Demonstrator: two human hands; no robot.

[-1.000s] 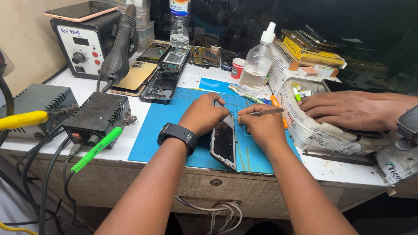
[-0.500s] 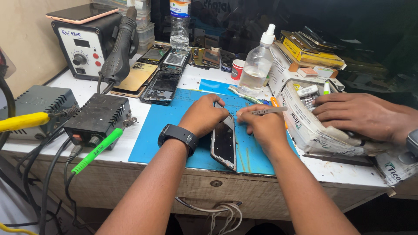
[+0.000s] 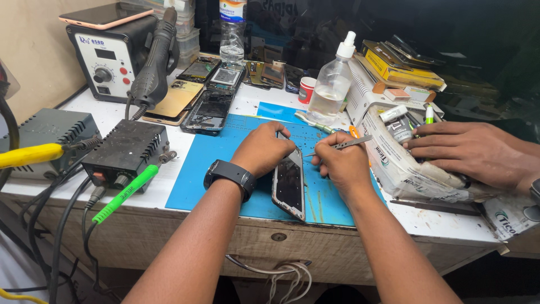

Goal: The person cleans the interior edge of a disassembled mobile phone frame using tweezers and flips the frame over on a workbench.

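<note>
A dark phone stands tilted on its long edge on the blue work mat. My left hand, with a black watch on the wrist, grips the phone's upper left side. My right hand sits just right of the phone and holds metal tweezers, their tips pointing left at the phone's top edge.
Another person's hand rests on a torn white box of small parts at the right. A squeeze bottle, several opened phones, a hot-air station, a black power unit and cables crowd the left and back.
The other person's hand has shifted left along the white box. My hands and the phone have stayed in place.
</note>
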